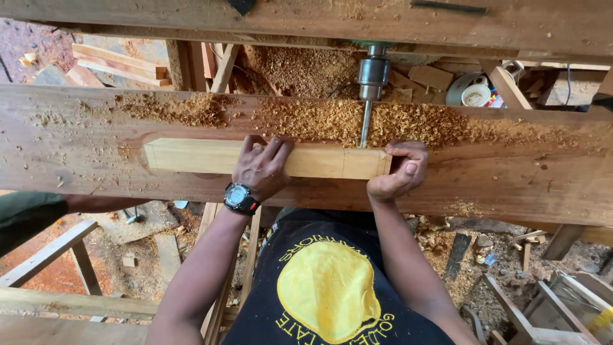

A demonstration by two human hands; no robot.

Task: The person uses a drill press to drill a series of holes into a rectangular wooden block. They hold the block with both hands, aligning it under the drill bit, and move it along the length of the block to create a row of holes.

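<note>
No packages, labels, signs or screens show anywhere around the workbench.

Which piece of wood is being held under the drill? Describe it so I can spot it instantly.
Find the wide, dark bench plank crossing the view, strewn with shavings. Lying along it is a pale squared wood bar, left hand pressing its middle, right hand gripping its end beside the drill bit. It is the only light yellow, cleanly planed piece there.
</note>
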